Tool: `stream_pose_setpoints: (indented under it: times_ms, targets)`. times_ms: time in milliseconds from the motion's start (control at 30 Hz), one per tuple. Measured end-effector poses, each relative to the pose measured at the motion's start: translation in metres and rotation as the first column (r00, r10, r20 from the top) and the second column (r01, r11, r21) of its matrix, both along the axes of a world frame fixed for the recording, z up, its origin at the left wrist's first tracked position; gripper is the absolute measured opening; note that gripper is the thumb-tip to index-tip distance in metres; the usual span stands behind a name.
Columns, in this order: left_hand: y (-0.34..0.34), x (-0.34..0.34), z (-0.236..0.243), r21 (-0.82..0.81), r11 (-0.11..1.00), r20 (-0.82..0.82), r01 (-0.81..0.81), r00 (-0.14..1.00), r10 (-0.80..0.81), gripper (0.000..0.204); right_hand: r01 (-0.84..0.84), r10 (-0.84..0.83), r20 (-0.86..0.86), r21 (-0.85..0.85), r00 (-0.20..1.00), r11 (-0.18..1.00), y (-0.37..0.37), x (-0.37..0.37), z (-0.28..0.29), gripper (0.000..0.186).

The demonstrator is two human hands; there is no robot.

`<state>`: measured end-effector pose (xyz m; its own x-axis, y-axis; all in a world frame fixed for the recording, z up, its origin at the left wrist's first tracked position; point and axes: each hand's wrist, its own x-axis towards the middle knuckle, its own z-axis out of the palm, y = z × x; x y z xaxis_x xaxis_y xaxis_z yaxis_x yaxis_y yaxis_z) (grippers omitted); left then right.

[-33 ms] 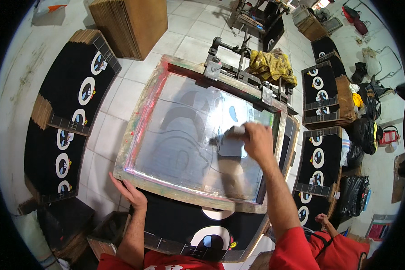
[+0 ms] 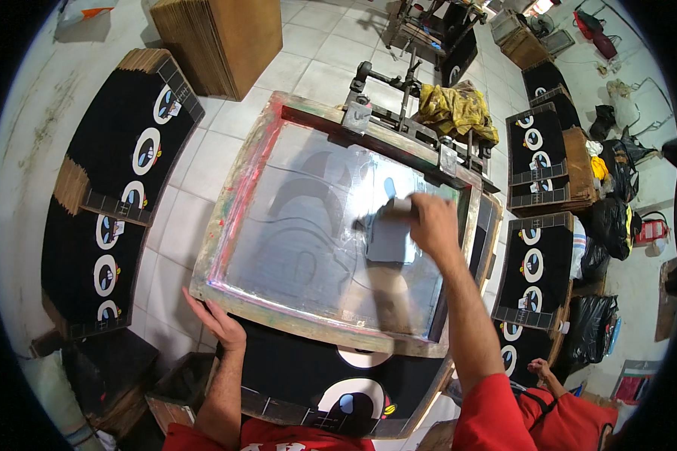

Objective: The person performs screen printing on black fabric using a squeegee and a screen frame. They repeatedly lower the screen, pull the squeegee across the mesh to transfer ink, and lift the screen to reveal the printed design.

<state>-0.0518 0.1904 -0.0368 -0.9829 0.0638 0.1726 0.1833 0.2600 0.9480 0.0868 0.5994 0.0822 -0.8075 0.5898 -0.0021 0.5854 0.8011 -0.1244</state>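
Note:
A wooden-framed printing screen point(image 2: 226, 207) lies over a black fabric panel point(image 2: 278, 368) printed with big cartoon eyes. My right hand point(image 2: 435, 225) is closed round a small squeegee point(image 2: 400, 209), which is over the right part of the mesh. Beneath it, a light blue ink patch point(image 2: 389, 244) shows, and a small blue shape point(image 2: 389, 186) sits just beyond. At the frame's near left corner, my left hand point(image 2: 222, 328) rests against the wood with its fingers stretched out. The squeegee's blade is partly hidden and blurred.
Metal hinge clamps point(image 2: 357, 116) grip the screen's far side, with a stained yellow cloth point(image 2: 459, 111) draped beside them. Printed black panels stand in rows at left point(image 2: 128, 135) and right point(image 2: 530, 263). Another person's hand point(image 2: 538, 367) shows at lower right.
My right hand and the squeegee have shifted slightly toward the far side of the screen. My left hand stays at the corner.

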Motion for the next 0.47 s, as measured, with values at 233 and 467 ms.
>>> stream_pose_setpoints:
  times_ms: [233, 467]
  targets:
    - [0.001, -0.002, -0.001, -0.074, 0.997, -0.025, -0.032, 0.999, 0.03, 0.062, 0.035, -0.036, -0.021, -0.044, 0.999, 0.998, 0.09, -0.066, -0.003, 0.048]
    - [-0.003, -0.004, -0.007, 0.012, 1.0, -0.002, -0.003, 1.0, 0.003, 0.064, 0.111, -0.11, 0.017, -0.064, 0.994, 0.992, -0.005, -0.005, -0.021, 0.044]
